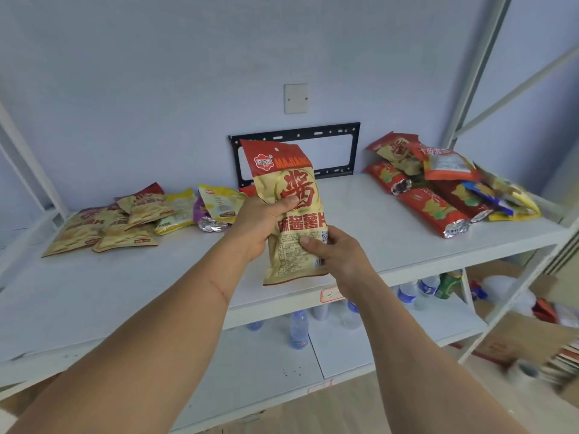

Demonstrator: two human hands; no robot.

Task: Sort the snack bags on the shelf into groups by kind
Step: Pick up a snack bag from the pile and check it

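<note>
Presently both hands, left hand (260,223) and right hand (332,255), grasp tan chip bag (291,211); risk: misfiling at 3 o'clock's mixed pile (451,186) (lookalike bags).

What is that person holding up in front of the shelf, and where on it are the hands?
One tan and red snack bag: the left hand grips its middle, the right hand its lower right edge.

A white shelf board (360,233) carries tan-and-red chip bags (103,228) heaped at its left end, yellow bags (200,208) beside them, and a mixed pile of red bags (438,189) at the right (several overlapping).
</note>
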